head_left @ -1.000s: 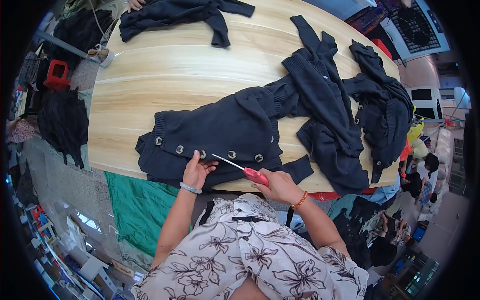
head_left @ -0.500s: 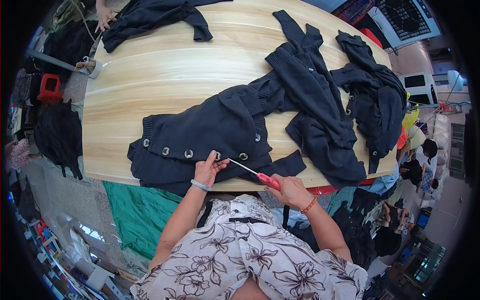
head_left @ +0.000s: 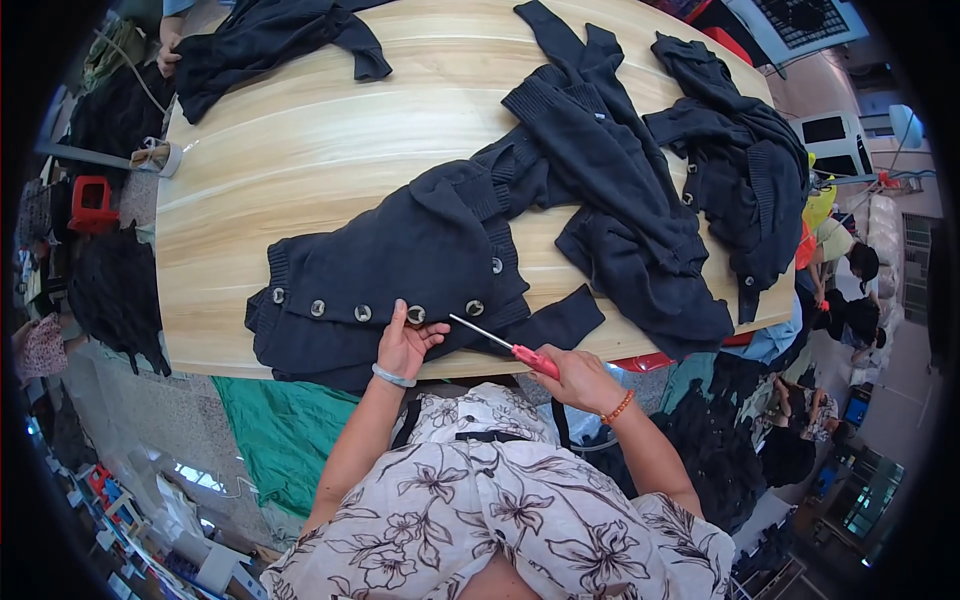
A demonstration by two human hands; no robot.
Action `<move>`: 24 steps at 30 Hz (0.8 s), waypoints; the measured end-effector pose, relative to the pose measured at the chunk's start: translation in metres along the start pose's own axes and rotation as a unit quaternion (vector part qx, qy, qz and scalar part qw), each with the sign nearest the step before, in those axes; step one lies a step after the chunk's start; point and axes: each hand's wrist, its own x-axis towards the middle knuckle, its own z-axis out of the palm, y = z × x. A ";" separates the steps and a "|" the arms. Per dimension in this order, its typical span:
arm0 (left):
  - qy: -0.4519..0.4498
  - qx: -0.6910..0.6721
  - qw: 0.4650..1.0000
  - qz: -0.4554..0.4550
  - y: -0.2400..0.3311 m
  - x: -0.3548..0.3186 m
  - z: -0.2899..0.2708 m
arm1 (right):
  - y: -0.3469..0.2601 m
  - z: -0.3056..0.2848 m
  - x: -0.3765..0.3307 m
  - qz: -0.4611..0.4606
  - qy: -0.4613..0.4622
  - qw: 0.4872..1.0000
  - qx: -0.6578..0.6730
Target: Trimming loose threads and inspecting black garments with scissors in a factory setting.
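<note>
Head view: left hand (head_left: 403, 348) half-curled at the dark cardigan (head_left: 370, 250), thumb beside a button (head_left: 416, 315); whether it pinches cloth, I can't tell. Cardigan's on the table's (head_left: 290, 150) near side. Right hand (head_left: 582, 382) grips a red-handled tool (head_left: 536, 360). Pale label (head_left: 600, 116) on the neighbouring garment (head_left: 640, 190), unreadably small.

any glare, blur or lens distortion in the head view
Head view: the table has bowed edges; the picture's corners go black; a floor patch at lower left glares white; the red-handled tool and cardigan buttons look fairly crisp.
</note>
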 end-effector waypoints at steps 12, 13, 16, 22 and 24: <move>0.026 -0.062 0.998 -0.002 -0.009 0.008 -0.036 | -0.018 0.011 0.007 -0.037 0.022 0.999 -0.029; 0.027 -0.061 0.998 -0.003 -0.010 0.007 -0.040 | -0.019 0.013 0.008 -0.037 0.021 0.999 -0.027; 0.051 -0.047 0.998 0.004 -0.011 0.008 -0.033 | -0.020 0.015 0.012 -0.070 0.031 0.997 -0.032; 0.010 -0.048 0.997 0.052 -0.019 -0.001 -0.014 | -0.010 0.019 0.007 -0.039 0.053 0.998 -0.006; 0.008 -0.001 0.999 0.045 -0.027 -0.008 0.006 | 0.001 0.024 0.002 -0.061 0.094 0.994 0.017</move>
